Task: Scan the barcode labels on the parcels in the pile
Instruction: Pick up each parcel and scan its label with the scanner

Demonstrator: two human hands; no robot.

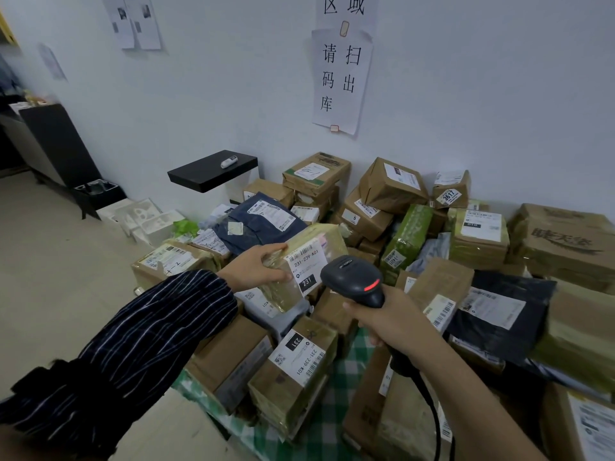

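**Scanner held to a parcel label**

Head view: the left hand (258,267) grips a tape-wrapped parcel (286,296) by its left edge and holds it tilted over the pile (479,241), with its white barcode label (307,264) facing up. The right hand (386,322) is curled round the handle of a black scanner (354,279). The scanner's head is just beside the label, with a red light lit. The pile lies on a green checked cloth (332,397).

Left of the heap of brown cardboard boxes and dark plastic bags (376,194) the pale floor (60,261) lies open; a white wall (233,94) closes the heap's far side, a black flat-topped stand (213,171) overhangs its far-left corner, white foam trays (146,217) crowd its left edge
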